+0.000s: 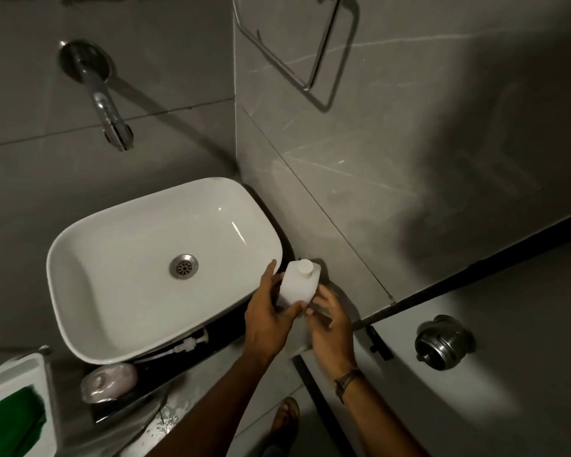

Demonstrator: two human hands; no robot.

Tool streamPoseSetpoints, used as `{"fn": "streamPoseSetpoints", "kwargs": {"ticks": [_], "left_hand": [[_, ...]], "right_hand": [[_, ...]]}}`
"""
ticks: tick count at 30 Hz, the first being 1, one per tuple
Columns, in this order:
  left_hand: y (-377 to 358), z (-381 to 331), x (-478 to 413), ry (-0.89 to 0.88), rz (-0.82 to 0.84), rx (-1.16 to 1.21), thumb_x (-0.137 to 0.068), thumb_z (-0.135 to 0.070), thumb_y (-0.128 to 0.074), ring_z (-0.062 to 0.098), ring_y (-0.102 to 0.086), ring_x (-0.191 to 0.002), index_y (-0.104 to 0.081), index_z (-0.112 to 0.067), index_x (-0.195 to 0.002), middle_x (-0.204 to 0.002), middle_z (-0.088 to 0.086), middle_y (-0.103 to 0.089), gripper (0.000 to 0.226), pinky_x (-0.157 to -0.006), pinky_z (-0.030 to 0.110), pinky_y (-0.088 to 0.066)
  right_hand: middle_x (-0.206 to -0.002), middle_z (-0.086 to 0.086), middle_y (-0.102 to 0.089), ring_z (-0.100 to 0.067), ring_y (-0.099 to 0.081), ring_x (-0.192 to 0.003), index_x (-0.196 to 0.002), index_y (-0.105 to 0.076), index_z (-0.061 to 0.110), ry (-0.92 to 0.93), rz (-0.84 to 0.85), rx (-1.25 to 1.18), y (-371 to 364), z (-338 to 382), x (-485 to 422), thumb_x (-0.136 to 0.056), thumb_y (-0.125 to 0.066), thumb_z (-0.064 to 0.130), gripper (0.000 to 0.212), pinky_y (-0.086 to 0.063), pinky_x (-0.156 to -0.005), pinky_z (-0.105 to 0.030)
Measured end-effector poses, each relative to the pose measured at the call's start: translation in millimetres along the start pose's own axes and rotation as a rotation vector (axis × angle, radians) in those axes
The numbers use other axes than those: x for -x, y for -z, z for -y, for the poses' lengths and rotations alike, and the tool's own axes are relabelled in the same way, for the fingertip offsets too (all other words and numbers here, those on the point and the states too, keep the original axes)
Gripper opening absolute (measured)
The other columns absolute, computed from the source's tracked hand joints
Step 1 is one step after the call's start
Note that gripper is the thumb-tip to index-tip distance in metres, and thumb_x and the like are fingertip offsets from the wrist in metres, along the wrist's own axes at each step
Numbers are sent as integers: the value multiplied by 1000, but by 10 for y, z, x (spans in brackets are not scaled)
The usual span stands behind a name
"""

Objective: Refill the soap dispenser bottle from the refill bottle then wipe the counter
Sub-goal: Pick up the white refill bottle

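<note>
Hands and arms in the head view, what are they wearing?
Both forearms are bare, with no sleeves and no gloves in view. The right hand has a dark band with a thin lighter edge around its wrist; the left hand shows no wristwear and no visible rings.

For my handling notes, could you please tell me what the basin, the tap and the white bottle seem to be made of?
Basin: probably glazed ceramic, glossy white with sharp highlights. Tap: polished, chrome-like metal with mirror reflections. White bottle: likely matte opaque plastic, showing no glare.
</note>
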State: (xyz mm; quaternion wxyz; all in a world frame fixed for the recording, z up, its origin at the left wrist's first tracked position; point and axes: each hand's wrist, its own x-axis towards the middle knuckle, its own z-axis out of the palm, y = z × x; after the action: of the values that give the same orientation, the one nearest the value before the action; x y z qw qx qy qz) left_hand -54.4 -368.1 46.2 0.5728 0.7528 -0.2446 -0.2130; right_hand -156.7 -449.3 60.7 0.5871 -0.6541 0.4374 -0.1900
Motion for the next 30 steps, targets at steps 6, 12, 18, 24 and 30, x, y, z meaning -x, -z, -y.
{"fn": "streamPoseSetpoints", "kwargs": {"ticks": [6,12,18,24,30], "left_hand": [[325,-158,145,-112,37,-18,-93,-12,-80,22,-57,-132,-48,-8,-154,-147,3,-56,69,-99,3,-44],[675,-258,170,-105,78,23,-90,-12,-83,19,-58,-122,-18,-8,-166,-139,6,-53,100,-91,10,-52],[938,-251,136,-96,101,34,-85,-12,-88,19,-58,-120,-44,-23,-157,-134,0,-50,85,-87,12,-55],[1237,-294,160,-162,3,38,-65,-51,-96,-8,-56,-116,-57,-41,-134,-126,-37,-56,80,-81,7,-49],[1440,-354,198,-203,-28,-24,-59,-61,-94,-12,-62,-112,-55,-59,-125,-122,-41,-64,77,-80,11,-58]], "right_hand": [[-134,2,-64,-17,-63,-122,-138,-54,32,46,-48,64,-139,288,283,-91,-73,5,57,-58,-99,-43],[-134,4,-64,-15,-65,-122,-131,-57,38,123,-91,25,-370,475,529,-83,-80,1,64,-60,-96,-42],[-144,-3,-59,-23,-59,-130,-140,-55,22,166,-91,-21,-579,624,576,-80,-79,-8,71,-62,-93,-41],[-130,5,-65,-11,-66,-111,-118,-60,49,149,32,17,-534,936,630,-86,-75,1,59,-63,-76,-24],[-92,11,-73,4,-66,-81,-100,-77,25,516,-137,545,-363,1798,714,-87,-72,43,22,-50,-63,-4]]}}
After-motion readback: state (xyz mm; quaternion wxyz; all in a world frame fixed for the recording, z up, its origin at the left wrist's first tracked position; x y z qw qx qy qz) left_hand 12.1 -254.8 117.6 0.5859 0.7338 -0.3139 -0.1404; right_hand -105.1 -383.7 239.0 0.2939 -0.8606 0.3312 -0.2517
